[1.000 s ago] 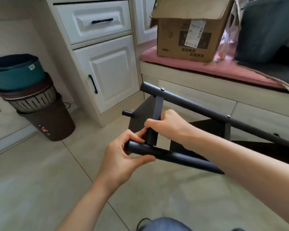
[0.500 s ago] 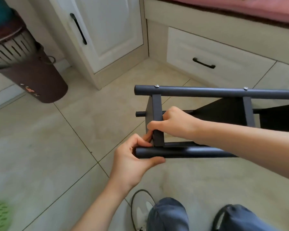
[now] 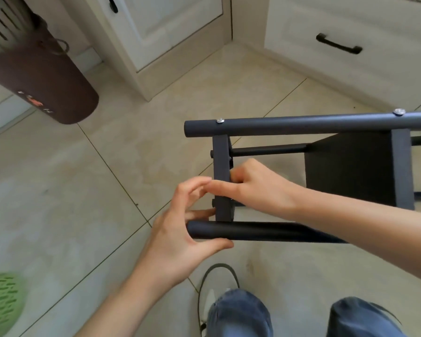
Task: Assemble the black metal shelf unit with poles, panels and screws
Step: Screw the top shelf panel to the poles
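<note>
- My knees in blue jeans sit at the bottom edge, with a white shoe on the floor tiles between them and my hands.
- A green mesh basket shows blurred at the lower left corner.
- My left hand cups the end of the near pole: thumb under it, fingers curved above and beside the cross panel, fingertips close to my right thumb. Whether they pinch a screw I cannot tell.
- My right hand curls round the end panel, thumb stretched across its front face, fingers tucked behind.
- The black shelf unit lies on its side above the floor, held in my hands, stretching out to the right edge of view.
- The end panel runs upright between the near pole and the far pole.
- A second panel sits further right between the same poles.
- Two silver screws, one over the end panel and another over the second panel, stand on the far pole.
- A thinner rod shows behind the end panel.
- A brown bin stands at the upper left.
- White cupboards and a drawer with a black handle line the back.
</note>
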### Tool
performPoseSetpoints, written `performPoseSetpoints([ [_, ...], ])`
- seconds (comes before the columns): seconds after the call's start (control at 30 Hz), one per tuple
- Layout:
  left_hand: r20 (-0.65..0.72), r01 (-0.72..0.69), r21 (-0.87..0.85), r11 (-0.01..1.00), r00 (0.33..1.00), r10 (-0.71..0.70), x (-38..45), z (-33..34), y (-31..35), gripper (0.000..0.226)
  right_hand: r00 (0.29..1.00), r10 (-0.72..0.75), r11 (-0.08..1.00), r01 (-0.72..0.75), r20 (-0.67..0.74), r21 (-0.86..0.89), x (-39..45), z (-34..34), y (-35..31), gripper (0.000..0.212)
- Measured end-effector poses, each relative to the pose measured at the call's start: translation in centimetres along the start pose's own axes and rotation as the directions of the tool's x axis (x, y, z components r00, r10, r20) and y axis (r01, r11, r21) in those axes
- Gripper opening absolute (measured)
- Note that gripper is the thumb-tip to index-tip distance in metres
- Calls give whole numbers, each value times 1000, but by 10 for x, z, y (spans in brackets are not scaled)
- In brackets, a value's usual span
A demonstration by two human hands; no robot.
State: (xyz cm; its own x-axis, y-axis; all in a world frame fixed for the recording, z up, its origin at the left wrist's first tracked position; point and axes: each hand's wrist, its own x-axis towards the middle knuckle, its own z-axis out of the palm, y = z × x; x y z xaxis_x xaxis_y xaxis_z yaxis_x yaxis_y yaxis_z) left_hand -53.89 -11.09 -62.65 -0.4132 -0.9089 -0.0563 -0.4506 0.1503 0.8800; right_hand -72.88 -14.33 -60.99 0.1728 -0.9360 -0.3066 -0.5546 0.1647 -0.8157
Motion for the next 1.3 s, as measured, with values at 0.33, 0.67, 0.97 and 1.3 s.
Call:
performPoseSetpoints([
  [0.33,373,-192,373,908,927,43,29,-19,15,122,975,-152,988,145,164,53,-4,3,10,40],
  [0.67,396,-187,441,878,918,-4,33,-24,19,112,959,67,986,-106,276,129,-7,-5,46,40],
  [0.97,368,-2,324,946,922,-124,39,-31,34,111,884,-35,997,64,467,-46,-14,-26,21,52],
  [1.3,494,-521,674,524,845,205,57,-43,30,105,834,-139,957,252,534,-145,-21,-20,15,31],
])
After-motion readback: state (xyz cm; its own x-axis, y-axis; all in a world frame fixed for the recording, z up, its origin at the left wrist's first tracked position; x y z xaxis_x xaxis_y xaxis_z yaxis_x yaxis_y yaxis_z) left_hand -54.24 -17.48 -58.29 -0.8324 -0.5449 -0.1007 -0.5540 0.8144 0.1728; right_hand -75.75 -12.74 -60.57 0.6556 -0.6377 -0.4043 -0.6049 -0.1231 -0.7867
